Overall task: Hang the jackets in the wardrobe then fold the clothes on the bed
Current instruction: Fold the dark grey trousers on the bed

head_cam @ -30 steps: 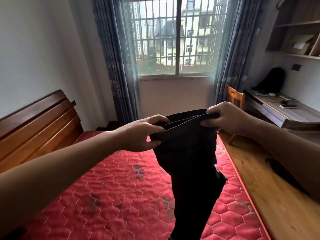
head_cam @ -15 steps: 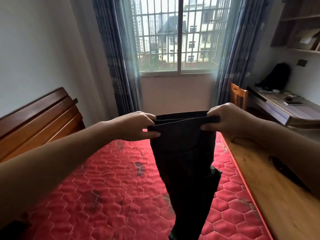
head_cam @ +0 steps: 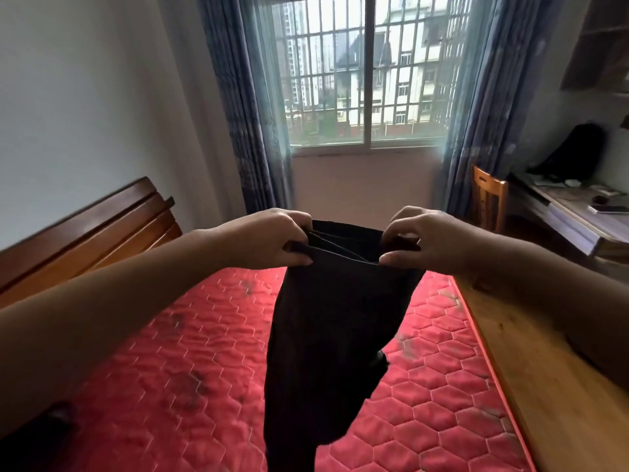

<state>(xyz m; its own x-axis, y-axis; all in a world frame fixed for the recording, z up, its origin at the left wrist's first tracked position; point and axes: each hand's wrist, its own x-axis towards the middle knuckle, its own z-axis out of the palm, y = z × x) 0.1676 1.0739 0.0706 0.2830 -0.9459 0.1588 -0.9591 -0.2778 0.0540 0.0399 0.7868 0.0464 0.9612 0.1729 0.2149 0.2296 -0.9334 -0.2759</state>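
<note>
Left hand point(head_cam: 272, 238): we grip the 9 o'clock end of the black garment's point(head_cam: 333, 318) top edge, with the fingers curled over the fabric and the thumb underneath.
Right hand point(head_cam: 425, 238): we pinch the 3 o'clock end of the same edge between the thumb and bent fingertips.
Hands: both are level and near each other, and the edge sags slightly between them, showing several layered folds.
Black garment: held in the air at frame centre, it hangs from our hands toward 6 o'clock and narrows lower down. Its lower end runs out of frame, so we cannot tell if it touches the bed. We cannot tell the garment type either.
Bed point(head_cam: 170, 386): a red quilted mattress with a hexagon pattern and some dark stains, lying below the garment.
Headboard point(head_cam: 85, 229): brown wood at 9 o'clock, against the wall.
Wooden board point(head_cam: 544, 386): runs along the mattress edge at 4 o'clock, partly covered by our right forearm.
Window point(head_cam: 367, 73): barred, at 12 o'clock, with blue curtains point(head_cam: 245, 107) on both sides.
Chair point(head_cam: 488, 195): wooden, at 2 o'clock, beside the right curtain.
Worktop point(head_cam: 578, 219): at 3 o'clock, carrying a dark bag point(head_cam: 575, 151) and a phone point(head_cam: 609, 208).
</note>
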